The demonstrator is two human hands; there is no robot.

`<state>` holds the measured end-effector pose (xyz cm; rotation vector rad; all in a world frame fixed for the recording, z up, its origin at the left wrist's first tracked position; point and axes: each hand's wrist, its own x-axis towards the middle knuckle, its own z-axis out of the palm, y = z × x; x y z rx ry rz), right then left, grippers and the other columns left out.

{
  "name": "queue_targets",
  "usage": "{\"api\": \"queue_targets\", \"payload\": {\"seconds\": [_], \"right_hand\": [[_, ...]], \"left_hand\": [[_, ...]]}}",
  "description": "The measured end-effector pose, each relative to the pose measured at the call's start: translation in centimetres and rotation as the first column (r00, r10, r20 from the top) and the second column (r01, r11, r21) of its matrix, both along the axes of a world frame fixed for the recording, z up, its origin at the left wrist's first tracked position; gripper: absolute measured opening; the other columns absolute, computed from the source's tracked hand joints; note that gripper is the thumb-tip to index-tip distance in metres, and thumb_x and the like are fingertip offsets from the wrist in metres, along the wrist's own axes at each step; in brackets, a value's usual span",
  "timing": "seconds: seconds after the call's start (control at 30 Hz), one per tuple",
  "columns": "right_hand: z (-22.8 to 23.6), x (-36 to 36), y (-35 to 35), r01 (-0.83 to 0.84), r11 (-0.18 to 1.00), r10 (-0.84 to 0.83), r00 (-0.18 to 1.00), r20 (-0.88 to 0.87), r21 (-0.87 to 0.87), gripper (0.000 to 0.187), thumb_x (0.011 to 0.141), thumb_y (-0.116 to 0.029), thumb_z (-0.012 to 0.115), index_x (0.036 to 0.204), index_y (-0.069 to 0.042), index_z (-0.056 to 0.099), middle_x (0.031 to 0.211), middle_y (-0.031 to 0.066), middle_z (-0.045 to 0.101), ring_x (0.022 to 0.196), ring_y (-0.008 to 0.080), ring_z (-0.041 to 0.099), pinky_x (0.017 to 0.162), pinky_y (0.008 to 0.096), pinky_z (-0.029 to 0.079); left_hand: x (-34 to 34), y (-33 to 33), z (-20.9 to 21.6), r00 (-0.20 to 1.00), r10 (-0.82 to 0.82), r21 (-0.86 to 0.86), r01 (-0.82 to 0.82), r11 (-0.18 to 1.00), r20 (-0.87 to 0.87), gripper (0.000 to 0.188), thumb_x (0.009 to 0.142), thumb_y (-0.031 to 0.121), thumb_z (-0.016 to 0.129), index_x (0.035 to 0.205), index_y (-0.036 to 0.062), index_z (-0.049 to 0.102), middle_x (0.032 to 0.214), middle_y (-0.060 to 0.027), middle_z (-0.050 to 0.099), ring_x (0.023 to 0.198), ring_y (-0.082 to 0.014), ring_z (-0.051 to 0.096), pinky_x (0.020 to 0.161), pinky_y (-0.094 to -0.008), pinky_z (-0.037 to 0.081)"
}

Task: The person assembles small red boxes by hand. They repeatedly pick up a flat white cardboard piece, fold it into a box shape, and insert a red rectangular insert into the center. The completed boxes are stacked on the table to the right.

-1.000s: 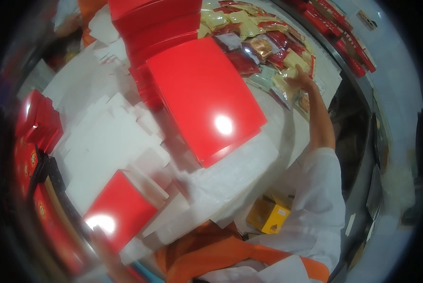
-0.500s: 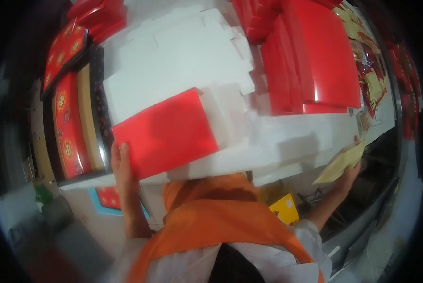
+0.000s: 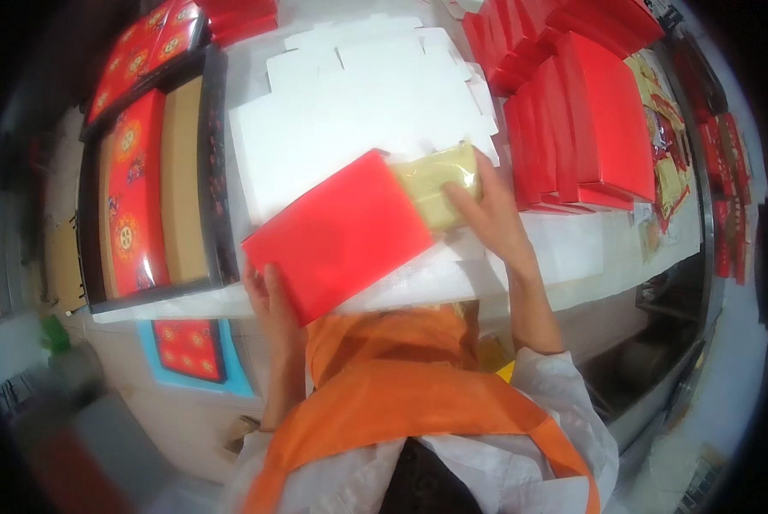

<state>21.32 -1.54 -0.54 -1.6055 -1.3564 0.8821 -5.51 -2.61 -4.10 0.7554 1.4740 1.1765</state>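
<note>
My left hand (image 3: pixel 273 304) grips the lower left corner of a plain red box (image 3: pixel 341 236), which is tilted over the near edge of the table. In my right hand (image 3: pixel 491 210) is a yellowish, shiny flat packet (image 3: pixel 440 184), pinched between thumb and fingers. The packet's left end meets the box's right end; whether part of it is inside, I cannot tell. Beneath and beyond the box lie flat white card blanks (image 3: pixel 358 103) with cut tabs.
Red boxes (image 3: pixel 607 120) stand in rows at the right. Past them lies a heap of packets (image 3: pixel 671 171). At the left, a black-edged tray (image 3: pixel 217 171) holds a patterned red box (image 3: pixel 136 197). A patterned red lid (image 3: pixel 144 56) lies behind it.
My right hand has brought the packet from the table's right side in to the red box's right end. My left hand still holds the box. The view has shifted slightly.
</note>
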Motion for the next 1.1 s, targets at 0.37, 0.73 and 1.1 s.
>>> {"api": "queue_targets", "payload": {"seconds": [0.37, 0.73, 1.1], "right_hand": [[0.1, 1.1, -1.9, 0.067, 0.996, -0.06, 0.992, 0.11, -0.062, 0.038, 0.09, -0.021, 0.04, 0.119, 0.003, 0.043, 0.115, 0.0158, 0.052, 0.103, 0.0227, 0.051, 0.086, 0.0292, 0.039], [-2.7, -2.2, -4.3, 0.126, 0.992, -0.124, 0.966, -0.226, -0.009, 0.033, 0.089, -0.014, 0.042, 0.119, 0.0, 0.044, 0.102, 0.01, 0.06, 0.091, 0.0141, 0.056, 0.081, 0.0261, 0.043], [-2.3, -4.0, -6.4, -0.024, 0.998, 0.039, 0.953, -0.302, 0.055, 0.027, 0.088, -0.005, 0.041, 0.115, 0.0, 0.043, 0.101, 0.0103, 0.058, 0.089, 0.0162, 0.057, 0.08, 0.0274, 0.045]], "left_hand": [[1.0, -5.1, -2.0, 0.94, -0.158, -0.077, 0.189, 0.979, 0.302, 0.063, 0.087, 0.014, 0.049, 0.137, 0.0101, 0.01, 0.128, -0.0125, 0.036, 0.112, -0.0187, 0.039, 0.091, -0.0312, 0.035], [-1.5, -6.3, -1.4, 0.827, -0.534, -0.148, 0.558, 0.816, 0.177, 0.037, 0.08, 0.007, 0.06, 0.108, 0.007, 0.037, 0.104, -0.0089, 0.049, 0.096, -0.0174, 0.049, 0.084, -0.0308, 0.039], [2.3, -0.4, 1.4, 0.722, -0.686, 0.15, 0.691, 0.707, -0.093, 0.038, 0.084, 0.011, 0.052, 0.118, 0.0032, 0.037, 0.109, -0.0085, 0.047, 0.091, -0.0162, 0.052, 0.081, -0.0271, 0.041]]}}
